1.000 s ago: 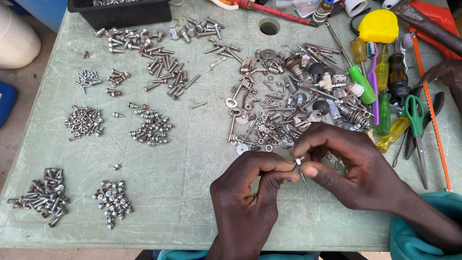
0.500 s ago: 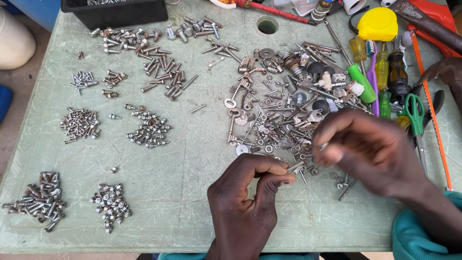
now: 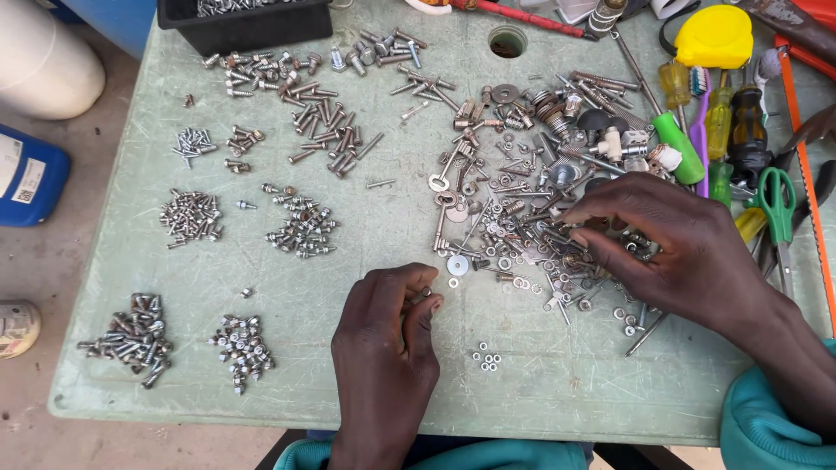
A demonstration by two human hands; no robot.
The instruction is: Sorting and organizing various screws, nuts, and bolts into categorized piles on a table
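1. On a pale green table (image 3: 174, 365), worn and scuffed: small sorted heaps of screws (image 3: 190, 214) and bolts (image 3: 131, 335) at left, long bolts (image 3: 326, 130) farther back.
2. At far edge: black bin (image 3: 248, 22) with more hardware; round hole (image 3: 508, 40) in the tabletop.
3. Along right side: yellow tape measure (image 3: 714, 35), green-handled scissors (image 3: 773, 196), screwdrivers (image 3: 684, 144), orange saw blade (image 3: 805, 174).
4. Beyond left edge, on bare ground: white drum (image 3: 39, 70), blue container (image 3: 26, 174).
5. Left hand (image 3: 383, 348), near centre: fingers curled, pinching a small metal fastener (image 3: 423, 296) at the fingertips.
6. Right hand (image 3: 670, 248): spread palm-down over the mixed pile of keys, washers and screws (image 3: 514, 226), fingertips touching it; cannot tell whether anything is gripped.
7. Near the left hand: tiny cluster of nuts (image 3: 486, 357).
8. Against a second ago: hands then joined over one piece, now well apart; right hand moved off to the pile, left kept the piece.
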